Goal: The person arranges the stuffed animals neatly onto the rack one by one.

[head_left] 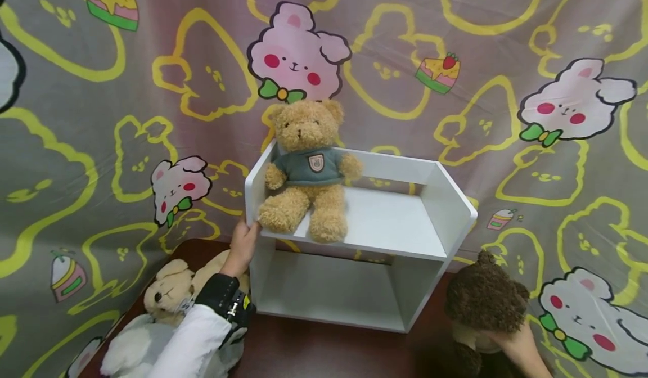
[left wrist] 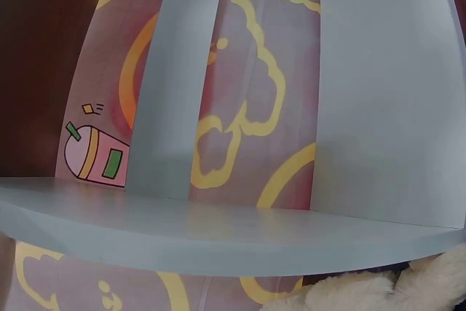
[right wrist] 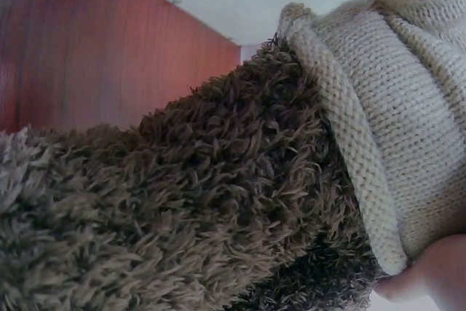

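My left hand (head_left: 242, 250) grips the front edge of the left side panel of a small white two-tier shelf (head_left: 395, 220), close to a teddy bear's foot. That tan teddy bear (head_left: 306, 136), in a blue-green sweater with a badge, sits at the left end of the upper tier. At the right, beside the shelf, my right hand (head_left: 513, 347) holds a dark brown teddy bear (head_left: 486, 296) around its body. In the right wrist view, its curly fur (right wrist: 182, 209) and cream knitted sweater (right wrist: 400, 114) fill most of the picture, a finger at the sweater's hem.
Left of the shelf lie other plush toys: a cream dog (head_left: 169, 291) and a grey-and-white one (head_left: 136, 341), partly behind my left sleeve. Everything stands on a dark reddish-brown surface (head_left: 314, 344). A cartoon-printed curtain (head_left: 395, 18) hangs behind and at the left.
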A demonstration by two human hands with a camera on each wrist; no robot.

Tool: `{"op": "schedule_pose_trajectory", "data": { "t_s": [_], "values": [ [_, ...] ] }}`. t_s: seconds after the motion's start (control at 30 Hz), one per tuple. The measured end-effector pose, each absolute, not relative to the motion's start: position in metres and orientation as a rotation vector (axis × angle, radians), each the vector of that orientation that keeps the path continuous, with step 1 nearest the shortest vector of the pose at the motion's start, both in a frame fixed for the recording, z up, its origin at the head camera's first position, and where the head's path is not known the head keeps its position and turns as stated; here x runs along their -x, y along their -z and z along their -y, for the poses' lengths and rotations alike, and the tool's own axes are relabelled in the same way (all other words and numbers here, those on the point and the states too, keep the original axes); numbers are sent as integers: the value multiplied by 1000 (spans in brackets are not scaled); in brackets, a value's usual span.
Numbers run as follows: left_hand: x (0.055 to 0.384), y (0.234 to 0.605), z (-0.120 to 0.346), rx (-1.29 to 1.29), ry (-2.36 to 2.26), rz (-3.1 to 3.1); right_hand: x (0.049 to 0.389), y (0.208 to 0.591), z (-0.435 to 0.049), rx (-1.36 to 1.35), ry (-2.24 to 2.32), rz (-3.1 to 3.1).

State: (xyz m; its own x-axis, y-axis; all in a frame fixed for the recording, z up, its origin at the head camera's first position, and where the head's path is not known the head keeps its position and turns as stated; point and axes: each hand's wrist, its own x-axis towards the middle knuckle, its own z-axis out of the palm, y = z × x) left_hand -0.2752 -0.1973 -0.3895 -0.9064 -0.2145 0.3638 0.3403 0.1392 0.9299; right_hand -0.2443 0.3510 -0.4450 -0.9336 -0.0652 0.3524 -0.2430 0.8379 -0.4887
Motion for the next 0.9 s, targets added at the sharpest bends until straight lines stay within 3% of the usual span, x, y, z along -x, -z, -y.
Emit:
{"op": "schedule_pose_trajectory", "data": {
  "t_s": [0.47,0.7,0.9],
  "values": [
    [276,391,196,152,1813,1999,226,424,-340,100,-985,2947],
    [270,383,195,139,1859,2000,215,425,-330,12,-1030,2761],
    [277,391,197,146,1824,2001,213,415,-322,132,-1060,2870]
  ]
}}
